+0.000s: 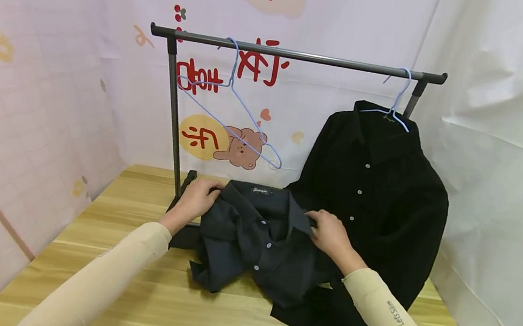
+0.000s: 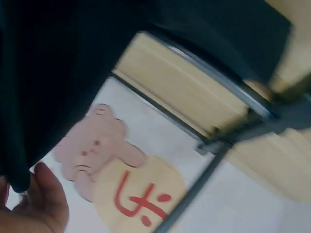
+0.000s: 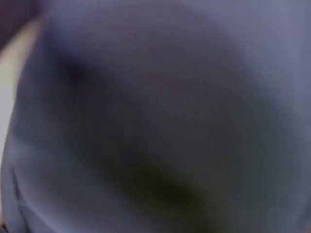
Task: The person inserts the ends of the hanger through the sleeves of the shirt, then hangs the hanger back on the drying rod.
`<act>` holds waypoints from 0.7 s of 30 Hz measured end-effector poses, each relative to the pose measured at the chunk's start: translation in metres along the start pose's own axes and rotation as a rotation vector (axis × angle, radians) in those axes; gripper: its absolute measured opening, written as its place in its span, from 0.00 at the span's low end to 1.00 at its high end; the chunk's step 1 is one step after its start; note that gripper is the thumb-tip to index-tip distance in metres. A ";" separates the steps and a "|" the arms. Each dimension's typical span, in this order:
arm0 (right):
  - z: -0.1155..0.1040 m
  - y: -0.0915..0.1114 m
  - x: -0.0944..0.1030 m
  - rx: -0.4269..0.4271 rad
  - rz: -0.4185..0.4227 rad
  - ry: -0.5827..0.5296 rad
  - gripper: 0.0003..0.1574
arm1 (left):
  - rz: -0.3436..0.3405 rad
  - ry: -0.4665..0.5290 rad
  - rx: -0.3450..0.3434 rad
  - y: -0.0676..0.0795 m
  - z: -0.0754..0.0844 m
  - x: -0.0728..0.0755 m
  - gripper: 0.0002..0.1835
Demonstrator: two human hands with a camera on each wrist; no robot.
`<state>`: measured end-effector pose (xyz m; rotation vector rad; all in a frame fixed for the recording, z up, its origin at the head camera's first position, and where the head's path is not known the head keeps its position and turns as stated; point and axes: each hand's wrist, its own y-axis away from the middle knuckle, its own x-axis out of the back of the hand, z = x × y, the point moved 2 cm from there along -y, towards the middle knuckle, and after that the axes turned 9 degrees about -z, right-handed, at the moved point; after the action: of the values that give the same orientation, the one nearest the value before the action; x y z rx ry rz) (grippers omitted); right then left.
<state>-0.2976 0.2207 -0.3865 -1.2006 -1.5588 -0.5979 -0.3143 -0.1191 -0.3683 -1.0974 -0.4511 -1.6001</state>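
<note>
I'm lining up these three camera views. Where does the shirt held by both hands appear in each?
Head: the held shirt is just below the centre, between the left hand and right hand.
Left wrist: it fills the upper left as dark cloth.
Right wrist: blurred cloth fills most of the picture, probably this shirt.
Shared landmark: the printed bear, in the head and left wrist views only.

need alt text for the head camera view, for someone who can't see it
A person's left hand and right hand hold a navy button-up shirt near its collar over a wooden table. Behind it, a bare blue hanger hangs on the left of a dark rack; a black shirt hangs from a second blue hanger on the right.
</note>
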 end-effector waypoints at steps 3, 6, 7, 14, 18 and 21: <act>-0.002 0.010 -0.023 0.005 -0.108 0.144 0.16 | 0.034 -0.131 -0.019 0.008 -0.010 -0.010 0.08; -0.015 0.017 -0.030 0.017 -0.173 0.308 0.18 | 0.021 -0.201 -0.058 0.022 -0.014 -0.022 0.06; -0.020 0.018 -0.030 0.020 -0.192 0.358 0.19 | -0.010 -0.195 -0.052 0.027 -0.013 -0.026 0.08; -0.041 0.028 -0.027 -0.148 -0.520 0.326 0.53 | -0.368 -0.126 0.158 0.066 -0.008 -0.064 0.47; -0.035 0.033 -0.051 -0.177 -0.608 0.320 0.65 | -0.427 -0.224 0.148 0.077 -0.007 -0.082 0.50; -0.034 0.034 -0.066 -0.128 -0.573 0.341 0.60 | -0.408 -0.244 0.106 0.078 -0.009 -0.086 0.38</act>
<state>-0.2547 0.1794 -0.4421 -0.6788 -1.5769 -1.2230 -0.2489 -0.1043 -0.4639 -1.1754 -0.9620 -1.7724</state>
